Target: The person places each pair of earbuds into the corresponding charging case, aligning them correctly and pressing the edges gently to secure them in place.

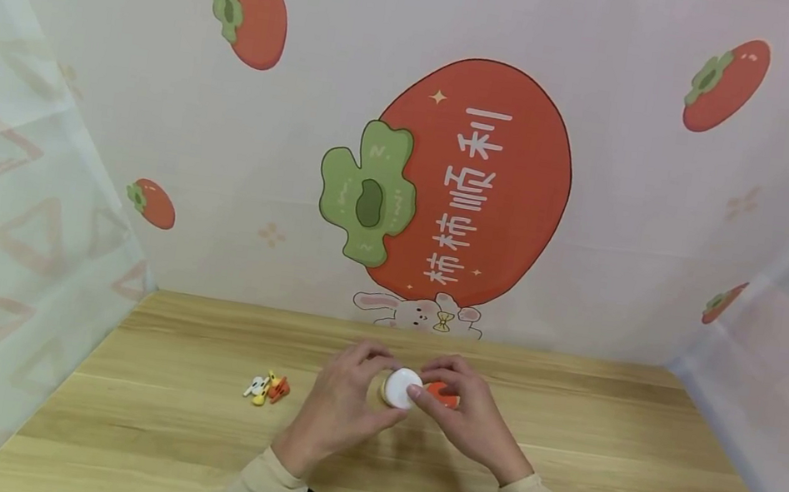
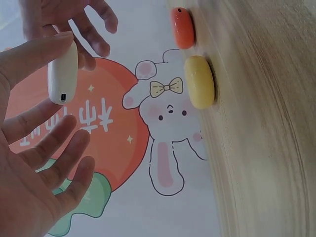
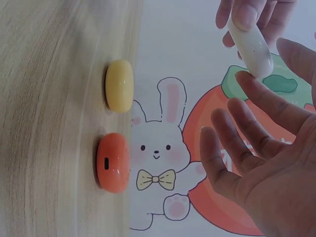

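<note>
A white earbud charging case (image 1: 402, 387) is held up off the table, pinched between the thumb and index finger of my left hand (image 1: 343, 397). A small port shows at its end in the left wrist view. My right hand (image 1: 469, 415) is close on the right side, its fingers spread and slightly bent. Its index fingertip is at the case's end in the right wrist view; whether it touches is unclear. Behind the hands, an orange case (image 3: 113, 163) and a yellow case (image 3: 120, 86) stand on the table, both partly hidden in the head view.
Several loose earbuds in white, yellow and orange (image 1: 267, 389) lie in a small pile left of my left hand. The wooden table (image 1: 605, 469) meets a printed backdrop (image 1: 598, 308) at its far edge. Fabric walls (image 1: 11, 226) rise on both sides.
</note>
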Tool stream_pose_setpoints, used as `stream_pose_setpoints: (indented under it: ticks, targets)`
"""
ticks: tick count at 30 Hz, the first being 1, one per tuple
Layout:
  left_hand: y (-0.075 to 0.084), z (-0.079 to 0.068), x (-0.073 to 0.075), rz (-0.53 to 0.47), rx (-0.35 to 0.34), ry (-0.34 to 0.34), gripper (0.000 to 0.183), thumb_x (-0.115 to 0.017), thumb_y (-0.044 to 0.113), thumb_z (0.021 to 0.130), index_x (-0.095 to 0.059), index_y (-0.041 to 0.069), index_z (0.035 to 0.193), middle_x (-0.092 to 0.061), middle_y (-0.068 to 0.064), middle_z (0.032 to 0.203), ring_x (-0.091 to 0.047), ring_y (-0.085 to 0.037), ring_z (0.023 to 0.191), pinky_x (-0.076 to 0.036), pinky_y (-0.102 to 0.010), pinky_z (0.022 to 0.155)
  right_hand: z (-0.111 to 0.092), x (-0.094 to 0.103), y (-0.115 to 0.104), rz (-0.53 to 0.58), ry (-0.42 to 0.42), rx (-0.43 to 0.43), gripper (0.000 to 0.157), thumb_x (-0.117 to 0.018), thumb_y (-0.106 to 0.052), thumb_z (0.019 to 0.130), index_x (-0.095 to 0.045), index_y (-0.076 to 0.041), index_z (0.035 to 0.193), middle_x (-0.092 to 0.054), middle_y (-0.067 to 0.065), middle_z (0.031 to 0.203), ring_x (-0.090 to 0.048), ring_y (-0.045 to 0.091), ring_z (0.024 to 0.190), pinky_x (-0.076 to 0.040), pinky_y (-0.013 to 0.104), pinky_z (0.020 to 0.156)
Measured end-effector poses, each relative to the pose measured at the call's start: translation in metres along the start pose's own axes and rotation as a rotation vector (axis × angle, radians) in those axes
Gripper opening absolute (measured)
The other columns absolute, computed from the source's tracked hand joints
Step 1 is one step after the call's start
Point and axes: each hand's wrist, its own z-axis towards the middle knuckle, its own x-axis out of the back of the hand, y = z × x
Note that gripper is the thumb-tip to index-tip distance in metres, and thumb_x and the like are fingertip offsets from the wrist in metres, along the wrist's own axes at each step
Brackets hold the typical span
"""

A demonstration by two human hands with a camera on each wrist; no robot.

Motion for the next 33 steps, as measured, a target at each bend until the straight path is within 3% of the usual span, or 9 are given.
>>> stream_pose_setpoints:
  ticks: [13, 19, 23, 28, 33]
  targets:
    - [0.0007, 0.0001, 0.0000, -0.035, -0.007, 0.009, 0.048, -0.096, 0.028, 0.069, -0.073, 0.014, 0.109, -0.064, 0.000, 0.114, -0.061, -0.021, 0.107, -0.050, -0.048, 0.090, 0.0004, -0.0004, -0.0010, 0.045, -0.012, -0.003, 0.017, -0.073, -0.033, 0.095, -0.077, -0.018, 0.101, -0.063, 0.004, 0.120, -0.062, 0.021, 0.106, -0.053, 0.050, 0.089]
    - [0.0015, -0.0002, -0.0003, -0.061, 0.001, 0.007, 0.050, -0.097, 0.026, 0.069, -0.073, 0.013, 0.111, -0.063, -0.001, 0.115, -0.061, -0.020, 0.106, -0.051, -0.046, 0.090, 0.0003, 0.0001, -0.0016, 0.060, -0.010, -0.003, 0.016, -0.073, -0.031, 0.096, -0.077, -0.016, 0.099, -0.062, 0.010, 0.122, -0.063, 0.020, 0.103, -0.054, 0.046, 0.088]
    - [0.0018, -0.0003, -0.0002, -0.091, 0.018, -0.003, 0.051, -0.096, 0.026, 0.069, -0.072, 0.013, 0.112, -0.062, 0.000, 0.116, -0.061, -0.018, 0.107, -0.051, -0.044, 0.090, -0.0004, 0.0010, -0.0029, 0.075, -0.003, -0.009, 0.015, -0.072, -0.029, 0.096, -0.077, -0.015, 0.099, -0.060, 0.007, 0.123, -0.062, 0.020, 0.104, -0.054, 0.043, 0.089]
    - [-0.0005, 0.0002, 0.0021, -0.238, 0.092, -0.049, 0.051, -0.095, 0.024, 0.072, -0.071, 0.014, 0.116, -0.060, 0.000, 0.121, -0.060, -0.020, 0.113, -0.049, -0.048, 0.096, -0.0009, 0.0022, -0.0044, 0.093, 0.004, -0.026, 0.015, -0.071, -0.027, 0.097, -0.076, -0.014, 0.098, -0.059, 0.006, 0.125, -0.062, 0.022, 0.105, -0.055, 0.041, 0.089]
    - [-0.0065, 0.0013, 0.0049, -0.452, 0.211, -0.106, 0.041, -0.088, 0.029, 0.080, -0.072, 0.019, 0.117, -0.060, 0.003, 0.125, -0.056, -0.020, 0.120, -0.045, -0.055, 0.099, -0.0015, 0.0036, -0.0058, 0.149, -0.011, -0.042, 0.019, -0.070, -0.024, 0.098, -0.075, -0.007, 0.100, -0.056, 0.014, 0.129, -0.063, 0.030, 0.104, -0.059, 0.031, 0.075]
